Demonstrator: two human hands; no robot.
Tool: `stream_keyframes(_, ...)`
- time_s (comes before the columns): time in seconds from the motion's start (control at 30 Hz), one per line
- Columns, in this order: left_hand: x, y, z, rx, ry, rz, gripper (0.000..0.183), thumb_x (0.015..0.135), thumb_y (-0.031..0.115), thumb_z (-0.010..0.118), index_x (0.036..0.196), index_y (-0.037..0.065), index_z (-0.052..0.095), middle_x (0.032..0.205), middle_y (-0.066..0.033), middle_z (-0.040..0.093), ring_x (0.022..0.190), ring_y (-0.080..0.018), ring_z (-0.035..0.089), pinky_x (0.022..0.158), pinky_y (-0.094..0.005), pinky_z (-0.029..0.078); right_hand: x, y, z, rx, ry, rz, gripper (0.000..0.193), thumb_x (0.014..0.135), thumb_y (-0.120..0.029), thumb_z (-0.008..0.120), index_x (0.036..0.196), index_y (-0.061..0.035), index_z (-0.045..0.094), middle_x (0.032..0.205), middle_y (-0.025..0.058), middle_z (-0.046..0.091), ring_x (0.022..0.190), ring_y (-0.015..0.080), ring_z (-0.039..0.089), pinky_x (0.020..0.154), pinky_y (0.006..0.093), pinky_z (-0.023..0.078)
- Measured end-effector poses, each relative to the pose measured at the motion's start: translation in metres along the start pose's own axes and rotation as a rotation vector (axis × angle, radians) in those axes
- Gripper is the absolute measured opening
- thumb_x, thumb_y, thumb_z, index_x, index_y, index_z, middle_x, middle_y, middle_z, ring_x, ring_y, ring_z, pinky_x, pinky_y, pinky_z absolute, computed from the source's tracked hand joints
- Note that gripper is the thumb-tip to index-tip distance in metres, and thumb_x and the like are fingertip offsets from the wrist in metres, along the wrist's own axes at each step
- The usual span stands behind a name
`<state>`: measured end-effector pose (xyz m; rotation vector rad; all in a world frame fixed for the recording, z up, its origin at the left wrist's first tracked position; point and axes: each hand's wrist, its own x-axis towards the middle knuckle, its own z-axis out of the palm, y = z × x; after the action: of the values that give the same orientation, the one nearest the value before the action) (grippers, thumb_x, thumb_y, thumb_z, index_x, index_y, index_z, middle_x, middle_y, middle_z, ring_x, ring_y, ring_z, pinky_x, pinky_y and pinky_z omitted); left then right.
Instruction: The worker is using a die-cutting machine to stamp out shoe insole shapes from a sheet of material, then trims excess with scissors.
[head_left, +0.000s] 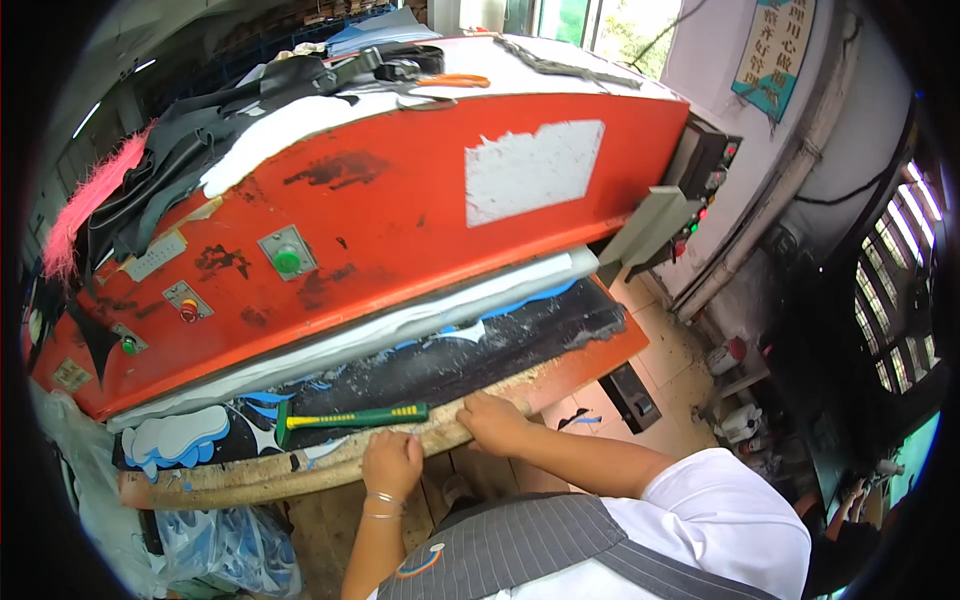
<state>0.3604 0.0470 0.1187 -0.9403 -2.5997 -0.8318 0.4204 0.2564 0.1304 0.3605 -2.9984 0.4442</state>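
My left hand (392, 462) is closed at the worn, pale front edge board (250, 488) of the machine's bed. Farther right along that board rests my right hand (490, 422), its fingers curled. Whatever either hand may hold is hidden. Just beyond them a hammer (350, 416) with a green-and-yellow handle lies on the black cutting surface (450, 365), its head to the left and touched by neither hand. Left of its head, a small stack of white and blue cut foam pieces (178, 438) sits near the bed's end.
The big red press (380, 210) rises behind the bed, with a green button (288, 262) and a red knob (189, 311). Black straps (220, 120) and orange-handled scissors (450, 80) lie on top. A plastic bag of blue-white pieces (225, 550) stands below left. Another person's hand (853, 497) shows far right.
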Motion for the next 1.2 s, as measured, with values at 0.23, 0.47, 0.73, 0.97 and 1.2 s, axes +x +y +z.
stream_keyframes(0.23, 0.009, 0.018, 0.021, 0.006, -0.023, -0.100, 0.023, 0.077, 0.023, 0.064, 0.066, 0.003, 0.065, 0.071, -0.0162, 0.060, 0.072, -0.0348, 0.056, 0.067, -0.0444, 0.046, -0.015, 0.024, -0.010, 0.067, 0.006, 0.013, 0.038, 0.061, -0.021, 0.079, 0.091, -0.0030, 0.064, 0.095, 0.0124, 0.059, 0.097, 0.0297, 0.055, 0.082, 0.0386, 0.050)
stream_keyframes(0.47, 0.090, 0.049, -0.002, 0.196, -0.555, -0.136, 0.026, 0.079, 0.033, 0.065, 0.077, 0.008, 0.070, 0.074, -0.0154, 0.063, 0.071, -0.0321, 0.063, 0.063, -0.0434, 0.049, 0.024, 0.118, -0.047, 0.258, -0.022, 0.082, 0.036, 0.081, -0.039, 0.063, 0.101, -0.0089, 0.067, 0.097, 0.0163, 0.065, 0.094, 0.0358, 0.060, 0.082, 0.0465, 0.047)
stream_keyframes(0.73, 0.187, -0.018, 0.079, 0.178, -0.196, 0.250, 0.031, 0.076, 0.009, 0.060, 0.107, 0.008, 0.063, 0.099, -0.0111, 0.066, 0.086, -0.0315, 0.063, 0.075, -0.0417, 0.051, 0.071, 0.216, -0.062, -0.291, -0.100, -0.278, 0.069, 0.069, -0.027, 0.071, 0.129, -0.0030, 0.046, 0.131, 0.0194, 0.048, 0.124, 0.0359, 0.044, 0.100, 0.0434, 0.040)
stream_keyframes(0.97, 0.241, -0.018, 0.076, 0.048, -0.507, -0.018, 0.025, 0.077, 0.007, 0.058, 0.099, 0.010, 0.070, 0.092, -0.0166, 0.067, 0.083, -0.0341, 0.064, 0.077, -0.0386, 0.052, 0.106, 0.243, -0.066, -0.293, -0.249, -0.334, 0.038, 0.075, -0.023, 0.062, 0.105, 0.0006, 0.058, 0.109, 0.0192, 0.062, 0.100, 0.0337, 0.061, 0.081, 0.0433, 0.051)
stream_keyframes(1.2, 0.209, -0.014, 0.081, -0.093, -0.543, -0.065, 0.030, 0.078, 0.001, 0.056, 0.104, 0.006, 0.069, 0.099, -0.0179, 0.067, 0.092, -0.0338, 0.063, 0.085, -0.0363, 0.049, 0.122, 0.240, -0.097, -0.201, -0.330, -0.289, 0.017, 0.077, -0.013, 0.054, 0.087, -0.0048, 0.065, 0.080, 0.0191, 0.067, 0.075, 0.0370, 0.065, 0.069, 0.0454, 0.050)
